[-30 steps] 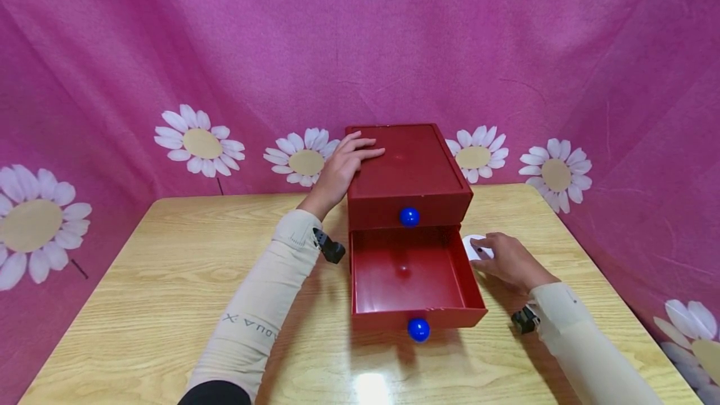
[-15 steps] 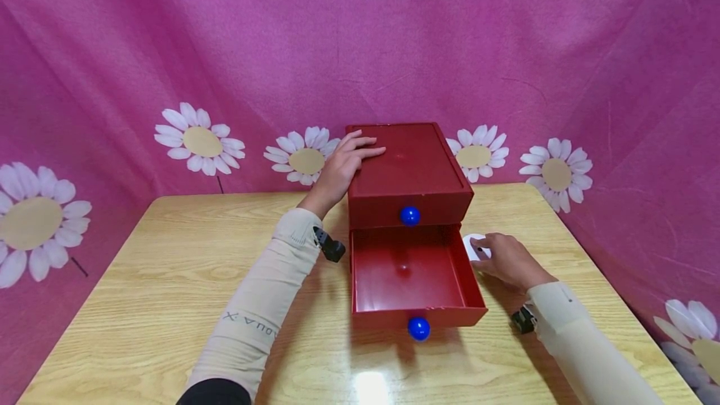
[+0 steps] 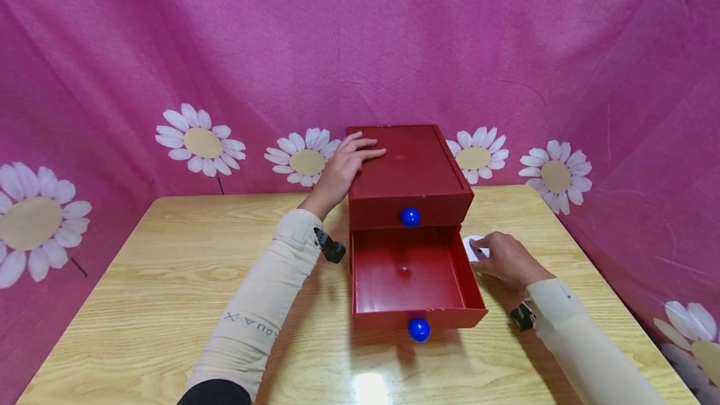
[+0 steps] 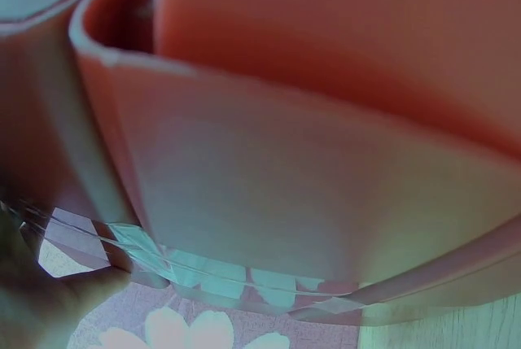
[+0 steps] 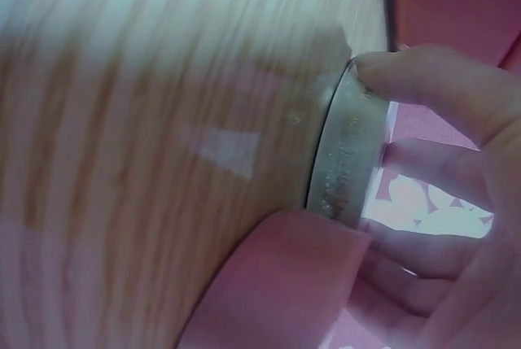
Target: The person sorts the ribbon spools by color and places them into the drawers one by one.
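the right hand (image 3: 509,258) has edged very slightly left over the white disc (image 3: 469,247), covering a little more of it than one second ago. the disc lies on the table, just beside the right wall of the pulled-out lower drawer (image 3: 388,320). the right thumb and fingers grip the disc at its edge. the left hand (image 3: 343,164) is well apart from it, on the far side of the red cabinet (image 3: 416,167), its fingers spread on the top. the left hand, the cabinet and both blue knobs (image 3: 410,217) match the earlier frame. the wooden table (image 3: 169,267) meets a pink cloth (image 3: 315,36) printed with daisies.

from the head view, the right fingers hide part of the disc; in the right wrist view, lettering on its rim is too faint to read, and a pink curved thing (image 5: 277,284) beside it is cut off below, so i cannot tell what it is. in the left wrist view, the left hand is dark and cut off.
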Motion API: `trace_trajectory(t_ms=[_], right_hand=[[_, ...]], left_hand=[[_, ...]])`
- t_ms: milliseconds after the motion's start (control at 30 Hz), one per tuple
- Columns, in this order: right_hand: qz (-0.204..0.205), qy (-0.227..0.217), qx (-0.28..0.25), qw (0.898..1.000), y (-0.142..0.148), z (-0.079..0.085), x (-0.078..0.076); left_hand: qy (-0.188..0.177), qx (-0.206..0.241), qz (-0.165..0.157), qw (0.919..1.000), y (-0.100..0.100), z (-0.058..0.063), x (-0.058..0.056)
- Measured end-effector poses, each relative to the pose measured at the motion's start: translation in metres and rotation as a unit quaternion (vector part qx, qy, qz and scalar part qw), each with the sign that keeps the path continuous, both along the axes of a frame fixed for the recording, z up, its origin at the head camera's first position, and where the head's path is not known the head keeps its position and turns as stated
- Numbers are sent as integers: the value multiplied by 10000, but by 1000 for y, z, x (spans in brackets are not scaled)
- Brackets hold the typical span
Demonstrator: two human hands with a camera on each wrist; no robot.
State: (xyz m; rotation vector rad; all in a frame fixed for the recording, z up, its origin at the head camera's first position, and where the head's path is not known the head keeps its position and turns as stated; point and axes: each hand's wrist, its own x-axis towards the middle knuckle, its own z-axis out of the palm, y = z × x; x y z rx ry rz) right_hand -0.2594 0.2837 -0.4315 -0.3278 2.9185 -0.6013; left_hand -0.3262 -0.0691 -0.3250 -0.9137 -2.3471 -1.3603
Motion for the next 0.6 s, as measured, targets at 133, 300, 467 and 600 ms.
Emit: trace_trajectory(t_ms=[133, 300, 467, 600], right_hand=[[-46, 16, -5, 10000, 1, -1, 0], [-84, 97, -13, 9999, 2, -2, 2], [-143, 77, -79, 9998, 2, -2, 3], [-225, 124, -136, 9996, 3, -3, 5]], left_hand=[[34, -2, 9, 10000, 0, 0, 0], [52, -17, -14, 10000, 0, 0, -1], [-3, -8, 13, 10000, 0, -1, -3], [-52, 30, 17, 10000, -1, -2, -4]])
